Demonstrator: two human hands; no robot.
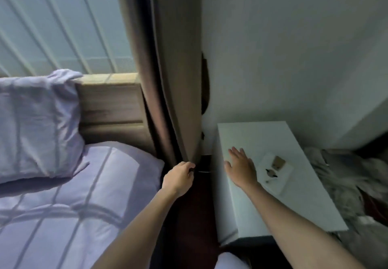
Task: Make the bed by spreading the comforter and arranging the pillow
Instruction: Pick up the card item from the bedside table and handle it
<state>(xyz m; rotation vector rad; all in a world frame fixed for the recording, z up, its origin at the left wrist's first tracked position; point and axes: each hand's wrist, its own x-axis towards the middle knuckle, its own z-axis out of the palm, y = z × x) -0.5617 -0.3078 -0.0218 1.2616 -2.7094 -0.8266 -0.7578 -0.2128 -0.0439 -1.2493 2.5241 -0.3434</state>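
A lilac comforter with pale stripes lies spread over the bed at the lower left. A matching pillow leans upright against the wooden headboard. My left hand is closed on the lower edge of the beige curtain, just right of the bed's corner. My right hand hovers flat with fingers apart over the white bedside table, holding nothing.
A white plate or sheet with small brown items lies on the bedside table. Crumpled pale fabric is heaped at the right. A dark gap of floor runs between bed and table. A window with bars is behind the headboard.
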